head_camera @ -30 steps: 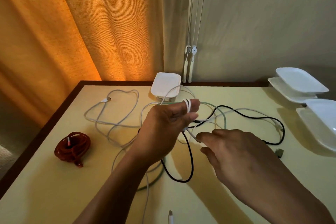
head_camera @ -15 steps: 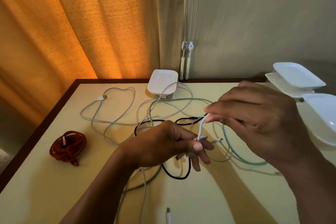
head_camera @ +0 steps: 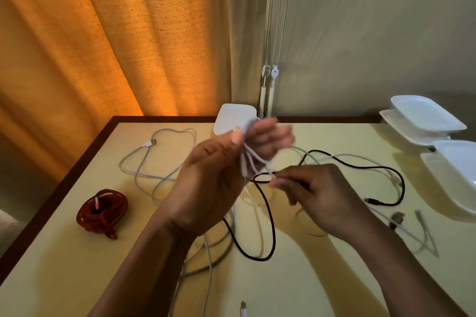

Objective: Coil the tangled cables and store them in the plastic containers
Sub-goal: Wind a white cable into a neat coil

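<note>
My left hand (head_camera: 219,177) is raised over the middle of the table and holds several loops of a white cable (head_camera: 251,162) wound round its fingers. Lower and to the right, my right hand (head_camera: 316,193) pinches the same cable's free strand. Under both hands lie a black cable (head_camera: 268,213), a pale green cable (head_camera: 306,153) and more white cable (head_camera: 144,162), all tangled. A coiled red cable (head_camera: 103,210) rests at the left. White plastic containers (head_camera: 425,117) are stacked at the right edge. Another white container (head_camera: 231,117) stands at the back, partly behind my left hand.
The yellow table (head_camera: 64,278) has a dark brown rim. An orange curtain hangs behind it at the left, and blind cords hang against the wall at the back. A loose USB plug (head_camera: 398,217) lies near the right containers, and a white plug (head_camera: 243,310) near the front edge.
My left hand has risen from the table with the white loops on its fingers. My right hand has dropped from beside the containers to below the left hand, drawing the strand.
</note>
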The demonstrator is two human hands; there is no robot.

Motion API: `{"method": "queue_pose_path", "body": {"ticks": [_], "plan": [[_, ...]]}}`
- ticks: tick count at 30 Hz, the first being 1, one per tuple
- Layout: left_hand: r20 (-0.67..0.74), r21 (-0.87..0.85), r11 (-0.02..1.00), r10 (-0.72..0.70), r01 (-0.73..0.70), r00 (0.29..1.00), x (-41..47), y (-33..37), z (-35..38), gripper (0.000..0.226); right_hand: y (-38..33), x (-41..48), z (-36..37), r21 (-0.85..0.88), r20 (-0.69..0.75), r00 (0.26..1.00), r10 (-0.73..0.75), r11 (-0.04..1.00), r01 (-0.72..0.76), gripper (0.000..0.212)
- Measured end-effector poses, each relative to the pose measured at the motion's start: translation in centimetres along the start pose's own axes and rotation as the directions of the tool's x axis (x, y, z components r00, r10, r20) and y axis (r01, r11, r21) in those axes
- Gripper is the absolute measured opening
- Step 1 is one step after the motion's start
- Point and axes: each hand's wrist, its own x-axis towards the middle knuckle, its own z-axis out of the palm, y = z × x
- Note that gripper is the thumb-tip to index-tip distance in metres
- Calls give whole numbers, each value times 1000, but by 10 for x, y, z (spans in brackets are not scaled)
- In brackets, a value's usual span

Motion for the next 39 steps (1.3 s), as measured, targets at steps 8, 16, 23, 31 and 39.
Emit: {"method": "queue_pose_path", "body": {"ticks": [8, 16, 23, 31, 39], "plan": [[-344, 468, 882, 133, 46, 929, -3, -12, -33, 34, -35, -20, 0, -392, 91, 991, -101, 911, 129, 31], [-148, 704, 619, -349, 347, 925, -15, -7, -25, 37, -56, -16, -40, -527, -135, 887, -441, 790, 313, 14], [180, 444, 810, -500, 383, 847, -15, -1, -9, 39, -35, -1, -41, -201, -307, 893, -330, 939, 278, 12], [117, -59, 996, -61, 68, 991, -9, -9, -4, 42, -3, -4, 2, 169, 126, 981, 150, 971, -170, 23], [-334, 593, 796, 102, 125, 937, -11, -18, -24, 31, -47, -21, 6, -315, 198, 980, 15, 948, 49, 25]]}}
